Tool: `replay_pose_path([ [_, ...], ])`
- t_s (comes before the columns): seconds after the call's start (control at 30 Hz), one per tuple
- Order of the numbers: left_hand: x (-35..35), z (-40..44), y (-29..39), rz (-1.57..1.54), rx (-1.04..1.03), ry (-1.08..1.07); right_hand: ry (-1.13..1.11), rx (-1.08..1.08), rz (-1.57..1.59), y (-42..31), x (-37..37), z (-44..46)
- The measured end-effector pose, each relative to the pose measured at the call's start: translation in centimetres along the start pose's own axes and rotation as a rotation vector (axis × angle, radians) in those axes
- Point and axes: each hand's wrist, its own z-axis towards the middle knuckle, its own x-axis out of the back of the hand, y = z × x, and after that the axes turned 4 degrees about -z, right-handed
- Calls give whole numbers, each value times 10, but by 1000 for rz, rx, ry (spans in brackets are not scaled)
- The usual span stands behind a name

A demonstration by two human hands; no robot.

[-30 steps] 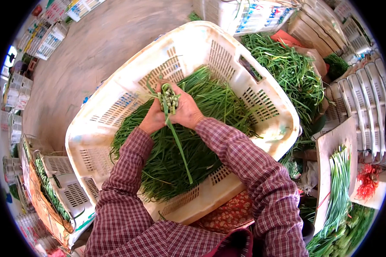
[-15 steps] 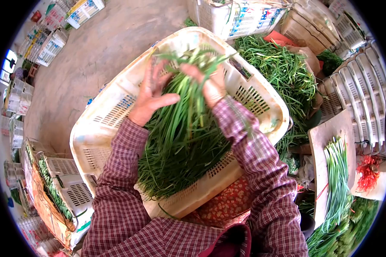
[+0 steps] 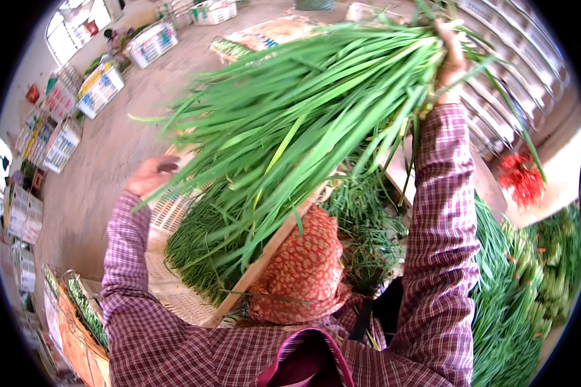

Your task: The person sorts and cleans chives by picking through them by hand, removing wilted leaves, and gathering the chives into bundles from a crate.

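Note:
My right hand (image 3: 450,61) is raised at the upper right, closed round the pale base end of a large bunch of garlic chives (image 3: 316,103). The long flat leaves fan out leftward from it, over a white plastic basket (image 3: 168,216). More thin green chives (image 3: 206,238) lie inside that basket. At the basket's far left side my left hand (image 3: 152,175) is near the leaf tips, its fingers partly apart with nothing visible in them. The spread leaves hide much of the basket.
A board (image 3: 403,164) stands partly hidden behind my right forearm. Red ties (image 3: 521,180) lie on a pale surface at the right. Tied green bundles (image 3: 555,258) are piled at lower right. Stacked crates (image 3: 510,58) stand at upper right; filled crates (image 3: 100,90) line the floor at left.
My right hand has moved from over the basket to the upper right, carrying the bunch, now spread across the view. My left hand has moved left and down. The whole view has turned.

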Motion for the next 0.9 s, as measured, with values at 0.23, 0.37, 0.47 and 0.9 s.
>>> replay_pose_path([
  [0.23, 32, -52, 195, -337, -610, 137, -102, -166, 293, -111, 19, -59],
  [0.37, -36, -47, 307, -549, -837, -206, -277, -99, 214, -148, 7, -98],
  [0.47, -133, -6, 327, -657, -792, -587, -225, -217, 468, -156, 0, -136],
  [0.9, -312, -114, 178, -955, -93, -407, -110, -760, 668, -117, 50, -197],
])
